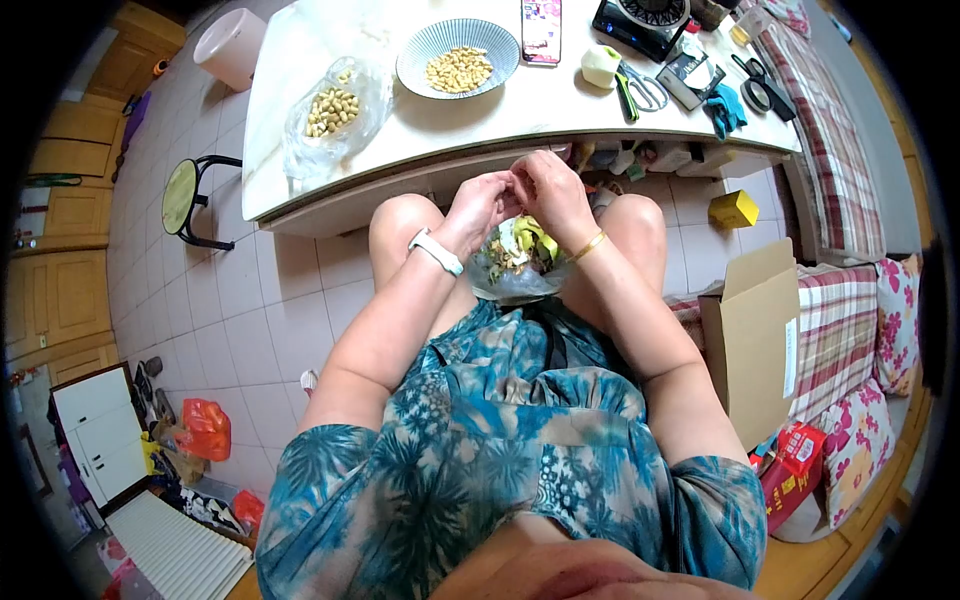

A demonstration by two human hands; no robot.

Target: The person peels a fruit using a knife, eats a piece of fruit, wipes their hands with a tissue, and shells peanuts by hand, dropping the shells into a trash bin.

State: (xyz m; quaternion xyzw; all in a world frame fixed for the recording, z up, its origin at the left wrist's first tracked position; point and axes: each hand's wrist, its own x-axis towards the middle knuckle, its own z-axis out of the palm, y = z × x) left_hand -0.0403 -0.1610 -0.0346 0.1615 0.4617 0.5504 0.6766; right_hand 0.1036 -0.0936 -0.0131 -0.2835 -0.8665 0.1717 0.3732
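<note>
My left hand (487, 205) and my right hand (548, 190) meet at the fingertips, between my knees and just short of the table's front edge. Their fingers are closed together; whatever they pinch is too small or hidden to name. Below them a clear bag of scraps and peels (520, 255) hangs open between my thighs. On the table (430, 125) a ribbed grey-blue bowl (415, 62) holds pale shelled nuts (459, 70). Left of it lies a clear plastic bag (365, 120) with nuts in shells (331, 111).
Right of the bowl are a phone (541, 30), a pale green fruit (600, 66), scissors (648, 90) and a black appliance (640, 22). A stool (181, 197) stands left of the table. An open cardboard box (755, 345) rests on the sofa at my right.
</note>
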